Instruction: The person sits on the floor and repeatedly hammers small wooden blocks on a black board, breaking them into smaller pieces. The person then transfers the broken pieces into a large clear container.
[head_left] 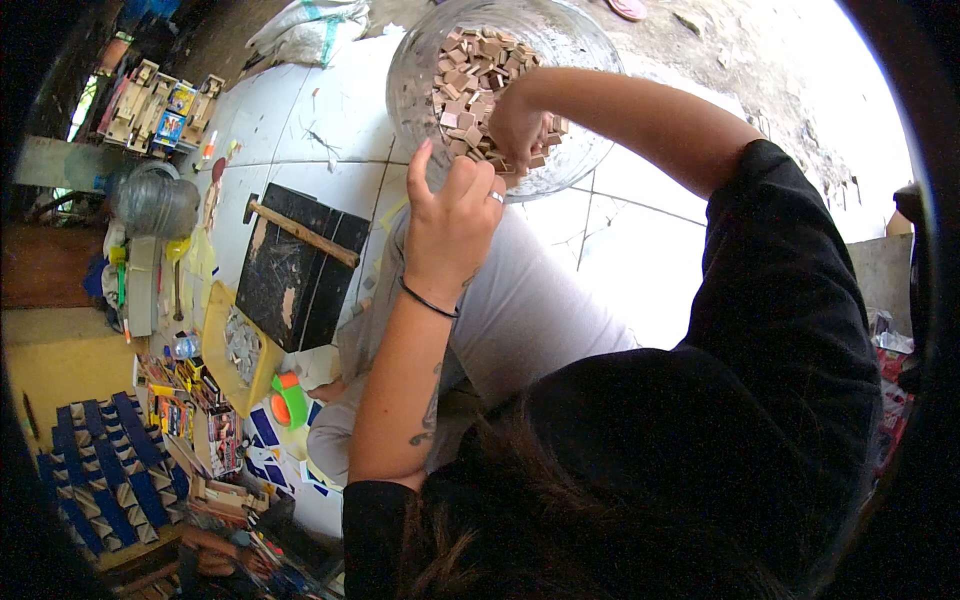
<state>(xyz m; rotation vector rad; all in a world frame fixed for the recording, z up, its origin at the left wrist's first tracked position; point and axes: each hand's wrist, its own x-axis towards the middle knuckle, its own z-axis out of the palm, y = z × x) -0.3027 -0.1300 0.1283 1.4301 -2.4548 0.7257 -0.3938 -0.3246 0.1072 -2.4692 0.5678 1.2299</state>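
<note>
A big round see-through tub (408, 95) stands on the tiles before me, with many small wooden pieces (470, 75) heaped inside. My right hand (520, 125) reaches down into it, its fingers bent in among the pieces; whatever they grip is hidden. Near the tub's close rim, my left hand (455, 210) has its fingers curled, with one finger sticking up. Its fingertips are out of sight, so what they hold cannot be made out. To the left, a hammer (305, 232) with a wooden handle lies across a scuffed black box (285, 290).
A yellow tray (262, 378) of small grey pieces and a green and orange tape roll (290, 400) sit left of my legs. Further left are wooden toy-like frames (150, 110) and a blue compartmented stack (115, 470). A white sack (310, 30) lies behind.
</note>
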